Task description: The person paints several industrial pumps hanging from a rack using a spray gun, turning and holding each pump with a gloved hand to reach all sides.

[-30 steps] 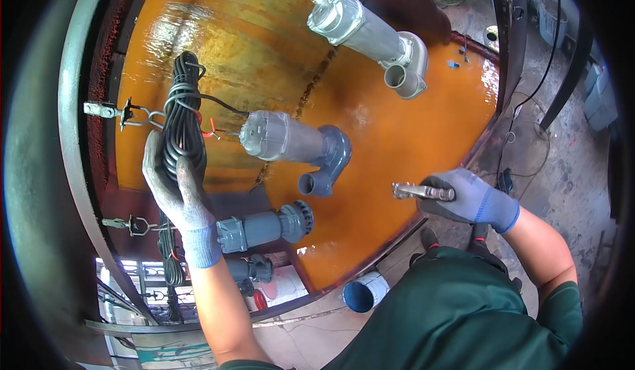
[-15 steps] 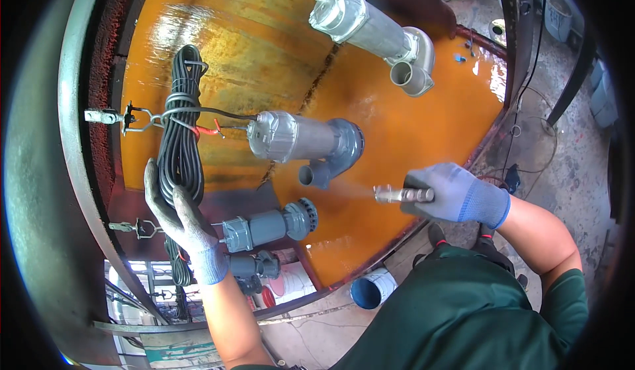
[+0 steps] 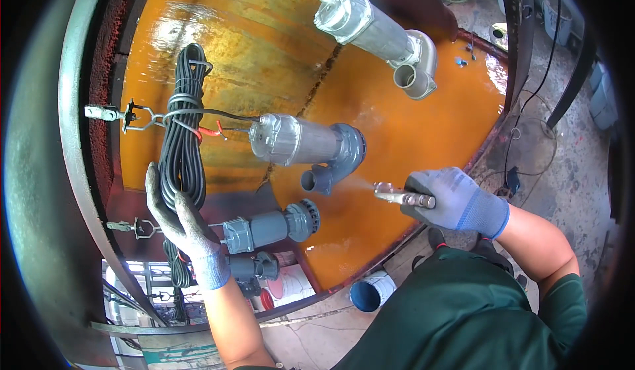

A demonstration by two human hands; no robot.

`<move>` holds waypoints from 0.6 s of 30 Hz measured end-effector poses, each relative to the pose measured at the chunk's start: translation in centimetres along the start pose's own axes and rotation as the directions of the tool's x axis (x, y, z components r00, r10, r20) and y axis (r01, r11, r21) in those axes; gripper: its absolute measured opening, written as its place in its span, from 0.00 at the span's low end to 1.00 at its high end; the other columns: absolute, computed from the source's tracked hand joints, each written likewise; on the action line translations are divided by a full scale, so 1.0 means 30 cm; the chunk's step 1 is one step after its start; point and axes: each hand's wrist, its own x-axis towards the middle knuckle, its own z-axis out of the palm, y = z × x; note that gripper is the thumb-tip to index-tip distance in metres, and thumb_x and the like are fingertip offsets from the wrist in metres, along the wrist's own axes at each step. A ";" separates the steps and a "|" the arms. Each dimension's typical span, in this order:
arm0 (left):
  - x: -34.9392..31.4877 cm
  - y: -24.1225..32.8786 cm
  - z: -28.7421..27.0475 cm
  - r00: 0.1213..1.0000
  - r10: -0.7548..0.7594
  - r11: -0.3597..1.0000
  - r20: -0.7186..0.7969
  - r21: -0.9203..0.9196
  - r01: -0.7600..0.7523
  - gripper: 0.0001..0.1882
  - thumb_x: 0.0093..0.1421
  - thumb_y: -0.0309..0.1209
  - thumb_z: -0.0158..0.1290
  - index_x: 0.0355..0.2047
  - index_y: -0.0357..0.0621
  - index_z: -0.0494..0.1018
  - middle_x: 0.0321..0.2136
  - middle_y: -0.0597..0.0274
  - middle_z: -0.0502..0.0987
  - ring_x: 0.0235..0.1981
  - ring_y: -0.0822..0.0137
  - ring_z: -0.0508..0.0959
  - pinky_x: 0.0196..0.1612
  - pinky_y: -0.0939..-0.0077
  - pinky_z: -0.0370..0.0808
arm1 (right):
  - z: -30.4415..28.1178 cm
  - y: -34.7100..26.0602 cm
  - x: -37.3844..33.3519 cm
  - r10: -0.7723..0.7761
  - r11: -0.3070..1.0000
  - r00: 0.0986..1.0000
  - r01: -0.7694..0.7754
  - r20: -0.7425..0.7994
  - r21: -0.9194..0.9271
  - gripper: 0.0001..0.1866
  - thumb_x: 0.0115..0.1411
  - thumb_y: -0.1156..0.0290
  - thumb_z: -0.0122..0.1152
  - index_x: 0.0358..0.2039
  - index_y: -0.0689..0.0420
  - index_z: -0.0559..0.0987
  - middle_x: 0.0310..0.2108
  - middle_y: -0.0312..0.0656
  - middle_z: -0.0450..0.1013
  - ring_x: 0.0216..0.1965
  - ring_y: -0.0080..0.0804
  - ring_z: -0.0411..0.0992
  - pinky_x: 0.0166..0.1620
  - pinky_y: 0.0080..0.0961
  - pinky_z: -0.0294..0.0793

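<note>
A motor pump [image 3: 304, 141] hangs sideways from a hook, its casing and outlet end coated grey and its motor body partly bare silver. My left hand [image 3: 177, 221], gloved, grips the lower part of the coiled black cable [image 3: 183, 132] that runs to this pump, the thumb across the front. To the right of the pump, my gloved right hand [image 3: 446, 194] is closed around a metal spray gun [image 3: 405, 196]. A pale mist leaves its nozzle toward the pump's outlet, with a gap between nozzle and pump.
A bare silver pump [image 3: 370, 26] hangs farther back. Nearer me hang grey-coated pumps [image 3: 264, 230]. Behind them is an orange-stained booth wall [image 3: 410, 138]. A curved metal rail [image 3: 71, 92] carries the hooks at left. A bucket with blue inside [image 3: 366, 296] stands below.
The spray gun has tilted, so its mist now slants up and left instead of nearly level. The pump and cable coil have shifted slightly right. My left hand keeps its grip.
</note>
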 end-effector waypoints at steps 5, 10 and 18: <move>-0.013 -0.013 0.001 0.998 -0.059 0.997 -0.026 -0.054 0.058 0.32 0.77 0.38 0.52 0.75 0.34 0.60 0.74 0.45 0.65 0.73 0.52 0.68 0.75 0.55 0.64 | 0.014 -0.015 0.000 -0.072 0.993 0.961 0.094 0.268 -0.069 0.14 0.63 0.60 0.71 0.36 0.55 0.78 0.27 0.51 0.78 0.33 0.56 0.80 0.36 0.50 0.78; -0.015 -0.028 -0.009 1.000 -0.003 0.999 -0.016 -0.044 0.003 0.32 0.77 0.36 0.52 0.74 0.32 0.61 0.73 0.45 0.66 0.73 0.53 0.68 0.75 0.56 0.64 | 0.039 -0.020 -0.032 0.043 0.994 0.994 -0.032 -0.096 0.109 0.13 0.63 0.62 0.72 0.36 0.56 0.78 0.29 0.51 0.78 0.33 0.55 0.80 0.36 0.48 0.79; -0.028 -0.059 -0.020 0.998 -0.038 0.997 -0.042 -0.062 0.035 0.31 0.76 0.36 0.52 0.73 0.31 0.62 0.73 0.46 0.66 0.72 0.54 0.69 0.75 0.57 0.64 | -0.039 0.018 -0.087 -0.043 0.998 0.999 0.041 -0.033 -0.054 0.15 0.63 0.60 0.72 0.38 0.57 0.79 0.28 0.53 0.78 0.32 0.56 0.81 0.38 0.49 0.79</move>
